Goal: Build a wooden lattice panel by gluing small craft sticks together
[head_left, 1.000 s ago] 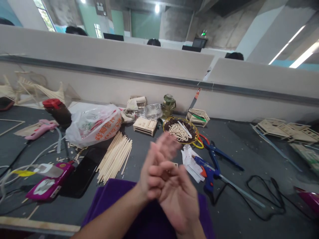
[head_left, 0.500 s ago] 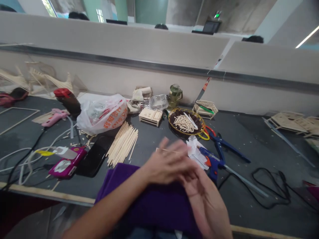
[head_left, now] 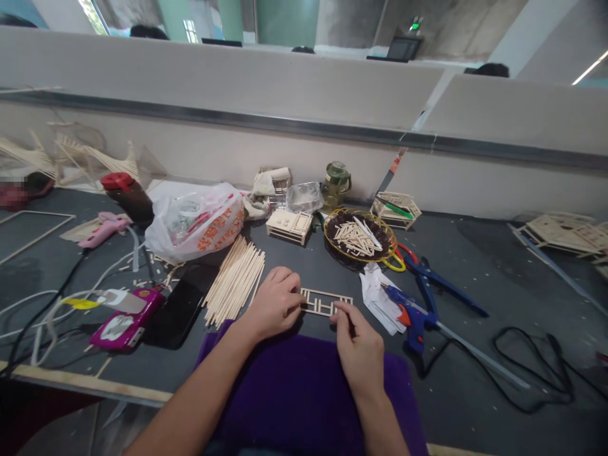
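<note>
A small flat wooden stick frame (head_left: pixel 327 310) with short crosspieces lies on the dark table in front of me. My left hand (head_left: pixel 280 304) has its fingers curled at the frame's left end. At the lower right corner, the bent thumb and fingers of my right hand (head_left: pixel 360 342) close on the frame. Both fingertips are partly hidden, so the exact grip is hard to see. Below the hands, a purple cloth (head_left: pixel 304 386) covers my lap and the table edge. Left of my left hand lies a bundle of thin wooden sticks (head_left: pixel 235 282).
A yellow-rimmed basket (head_left: pixel 396 244) holds short stick pieces. To the right are crumpled paper (head_left: pixel 380 294), a blue glue gun (head_left: pixel 415 323) and blue cutters (head_left: pixel 446 288). A black phone (head_left: pixel 178 310), a magenta power strip (head_left: pixel 128 323) and a plastic bag (head_left: pixel 194 221) are left.
My hands, together and blurred over the cloth before, have separated and moved to the two ends of the stick frame, which shows more plainly now.
</note>
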Tool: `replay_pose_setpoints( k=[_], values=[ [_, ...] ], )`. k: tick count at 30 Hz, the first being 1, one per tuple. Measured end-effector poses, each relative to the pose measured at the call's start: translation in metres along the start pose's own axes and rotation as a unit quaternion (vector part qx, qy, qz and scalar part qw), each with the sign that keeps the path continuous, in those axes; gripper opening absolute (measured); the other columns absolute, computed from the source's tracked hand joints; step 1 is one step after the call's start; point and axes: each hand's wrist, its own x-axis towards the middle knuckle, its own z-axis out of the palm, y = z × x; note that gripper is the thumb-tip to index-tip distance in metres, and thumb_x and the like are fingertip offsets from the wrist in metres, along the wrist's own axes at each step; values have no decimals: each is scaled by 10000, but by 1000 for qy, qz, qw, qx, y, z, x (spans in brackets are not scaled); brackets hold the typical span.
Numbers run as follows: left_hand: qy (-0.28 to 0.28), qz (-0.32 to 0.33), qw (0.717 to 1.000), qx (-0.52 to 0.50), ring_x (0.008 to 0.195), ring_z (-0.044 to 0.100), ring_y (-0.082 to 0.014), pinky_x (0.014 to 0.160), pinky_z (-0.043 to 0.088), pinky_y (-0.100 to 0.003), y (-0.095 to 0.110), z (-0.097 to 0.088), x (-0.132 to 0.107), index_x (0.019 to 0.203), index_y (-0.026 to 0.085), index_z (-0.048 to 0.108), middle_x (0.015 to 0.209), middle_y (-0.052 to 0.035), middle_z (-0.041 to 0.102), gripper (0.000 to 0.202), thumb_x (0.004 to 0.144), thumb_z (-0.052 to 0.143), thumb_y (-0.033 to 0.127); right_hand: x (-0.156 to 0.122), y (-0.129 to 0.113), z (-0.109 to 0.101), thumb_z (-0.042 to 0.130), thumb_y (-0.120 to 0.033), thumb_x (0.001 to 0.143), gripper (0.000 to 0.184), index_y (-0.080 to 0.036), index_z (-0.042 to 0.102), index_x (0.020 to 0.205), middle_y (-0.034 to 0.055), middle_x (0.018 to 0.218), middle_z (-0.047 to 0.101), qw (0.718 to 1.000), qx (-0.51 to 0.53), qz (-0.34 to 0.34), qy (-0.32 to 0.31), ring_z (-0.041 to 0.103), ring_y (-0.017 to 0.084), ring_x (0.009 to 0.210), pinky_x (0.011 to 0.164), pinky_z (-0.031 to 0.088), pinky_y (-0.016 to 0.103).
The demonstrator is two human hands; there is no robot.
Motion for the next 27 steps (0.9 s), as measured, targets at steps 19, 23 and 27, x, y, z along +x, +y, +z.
replay_pose_setpoints(
  k=[19, 23, 27],
  values=[
    [-18, -28, 999, -11, 888, 440, -219, 761, 373, -364, -7, 12, -2, 937, 220, 718, 864, -70, 552, 236, 864, 517, 120, -3, 3, 1, 434, -305, 928, 286, -211, 686, 1025, 22, 841, 747, 999, 21, -18, -30, 719, 158, 744, 694, 533, 247],
    [-12, -29, 999, -17, 890, 439, -218, 761, 378, -358, -7, 13, -2, 940, 215, 716, 860, -71, 558, 241, 869, 509, 115, -3, 3, 1, 435, -298, 931, 285, -208, 683, 1040, 22, 833, 746, 999, 21, -19, -34, 719, 156, 747, 696, 532, 245],
    [-13, -27, 999, -22, 895, 438, -218, 770, 386, -359, -8, 15, -2, 962, 215, 715, 866, -73, 556, 237, 873, 513, 128, -4, 5, 2, 441, -287, 927, 283, -206, 686, 1042, 25, 847, 748, 999, 21, -28, -38, 717, 156, 757, 706, 532, 246]
  ],
)
